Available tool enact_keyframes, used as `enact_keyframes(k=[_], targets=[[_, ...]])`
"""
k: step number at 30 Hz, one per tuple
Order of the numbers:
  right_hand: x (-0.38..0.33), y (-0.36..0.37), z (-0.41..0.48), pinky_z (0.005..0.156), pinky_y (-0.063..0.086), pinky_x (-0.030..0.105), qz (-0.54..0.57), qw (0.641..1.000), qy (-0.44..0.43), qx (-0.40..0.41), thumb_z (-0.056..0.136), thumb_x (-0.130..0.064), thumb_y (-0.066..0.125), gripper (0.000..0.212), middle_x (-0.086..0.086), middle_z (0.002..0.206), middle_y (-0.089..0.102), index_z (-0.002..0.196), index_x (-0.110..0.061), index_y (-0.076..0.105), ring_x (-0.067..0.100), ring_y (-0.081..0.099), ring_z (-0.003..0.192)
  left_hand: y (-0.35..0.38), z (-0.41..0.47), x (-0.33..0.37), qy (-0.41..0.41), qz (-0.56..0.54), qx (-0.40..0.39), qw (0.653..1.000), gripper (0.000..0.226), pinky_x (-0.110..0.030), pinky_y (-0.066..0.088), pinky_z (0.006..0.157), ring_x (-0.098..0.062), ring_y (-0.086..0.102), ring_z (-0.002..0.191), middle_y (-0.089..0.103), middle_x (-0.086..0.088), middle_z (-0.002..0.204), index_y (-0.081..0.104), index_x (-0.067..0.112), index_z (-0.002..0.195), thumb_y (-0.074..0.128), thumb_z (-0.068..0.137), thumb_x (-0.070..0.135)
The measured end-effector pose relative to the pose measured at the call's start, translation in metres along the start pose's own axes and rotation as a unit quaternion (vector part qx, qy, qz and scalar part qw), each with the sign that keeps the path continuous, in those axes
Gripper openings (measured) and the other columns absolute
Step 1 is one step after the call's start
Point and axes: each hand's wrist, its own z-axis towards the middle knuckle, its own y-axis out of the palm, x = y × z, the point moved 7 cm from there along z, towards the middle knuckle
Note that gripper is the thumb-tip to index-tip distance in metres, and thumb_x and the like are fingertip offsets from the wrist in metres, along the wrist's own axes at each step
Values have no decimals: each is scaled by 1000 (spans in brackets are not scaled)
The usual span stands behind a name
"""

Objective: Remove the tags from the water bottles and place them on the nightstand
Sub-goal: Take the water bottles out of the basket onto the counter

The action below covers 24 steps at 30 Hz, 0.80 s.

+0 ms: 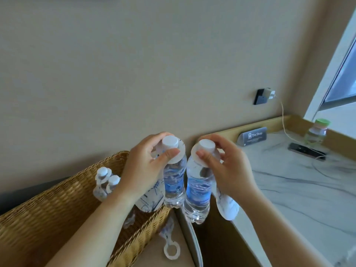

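Just right of the wicker basket (48,209), two water bottles are held up in the air side by side, bodies touching or nearly so. The left hand (146,166) grips the left bottle (174,182) at its neck, thumb on the tag's collar. The right hand (229,166) grips the right bottle (198,189) the same way.

Both bottles stand roughly upright, white caps up, and the right one's top leans slightly away from the basket. The left tag (150,199) hangs beside its bottle over the basket's rim. The right tag (228,207) droops below the right wrist.

Inside the basket stand more capped bottles (105,182). A loose tag (170,245) lies on the beige surface at its right corner.

Further right of the basket, the marble tabletop (298,189) carries a small sign (254,136) reading "The Shop", a phone (306,151) on a cable (285,124), and a green-capped bottle (316,132).

The bottles' blue labels are unreadable.
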Motion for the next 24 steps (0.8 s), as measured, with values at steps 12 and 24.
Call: enact_keyframes(k=[12,24], targets=[[126,-152,-31,72,35,0,-136,990,36,16,81,-29,69,22,-15,95,57,99,-27,57,-8,48,92,227,3,6,-78,-112,-85,987,37,-27,50,92,-8,59,111,66,7,117,62,26,118,66,82,35],[224,-214,-75,74,35,0,-137,979,116,94,80,-22,70,28,-24,97,54,97,-35,51,-12,49,90,341,-3,0,-71,-75,-136,985,20,-3,41,76,10,55,95,64,15,102,62,35,103,68,83,31]])
